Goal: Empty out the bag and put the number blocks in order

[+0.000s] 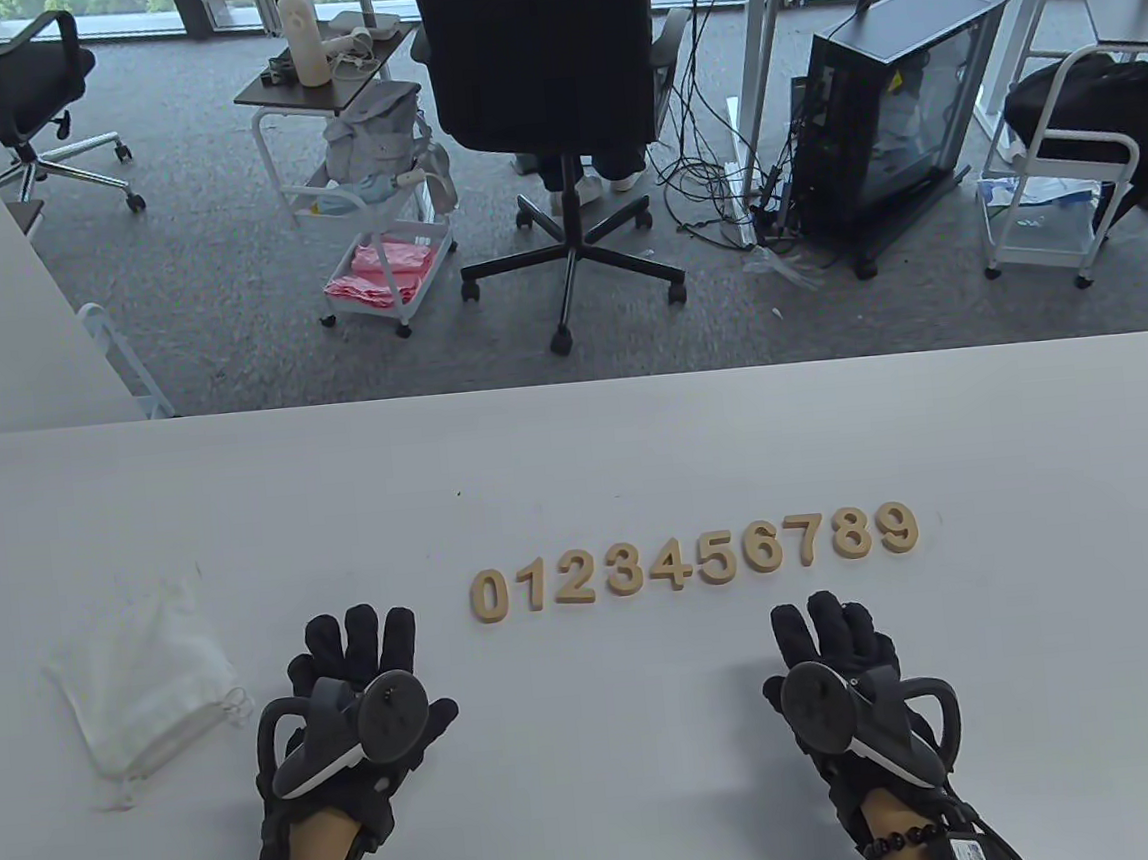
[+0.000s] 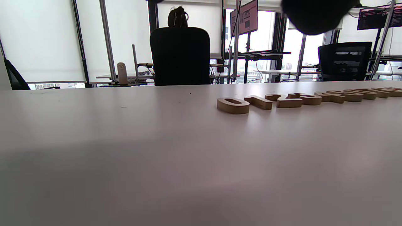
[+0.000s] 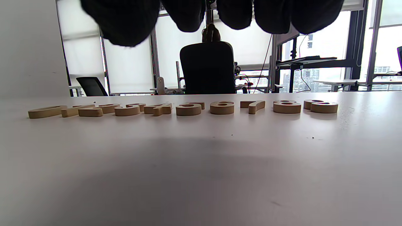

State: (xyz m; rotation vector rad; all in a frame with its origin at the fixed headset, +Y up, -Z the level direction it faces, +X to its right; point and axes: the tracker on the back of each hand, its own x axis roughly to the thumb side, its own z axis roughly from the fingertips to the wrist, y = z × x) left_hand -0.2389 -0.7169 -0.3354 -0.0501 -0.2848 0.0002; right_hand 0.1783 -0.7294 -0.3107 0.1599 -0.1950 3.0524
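Note:
Wooden number blocks (image 1: 694,560) lie flat in one row on the white table (image 1: 576,450), reading 0 to 9 from left to right. The same row of blocks (image 3: 188,108) shows in the right wrist view, and the 0 block (image 2: 233,105) leads it in the left wrist view. A limp white bag (image 1: 144,678) lies at the left. My left hand (image 1: 354,670) rests flat, fingers straight, between the bag and the 0. My right hand (image 1: 834,643) rests flat below the 7 and 8, holding nothing.
Beyond the table's far edge stand a black office chair (image 1: 544,81) with a person seated in it, a white trolley (image 1: 370,217), a computer case (image 1: 892,111) and loose cables on the grey carpet.

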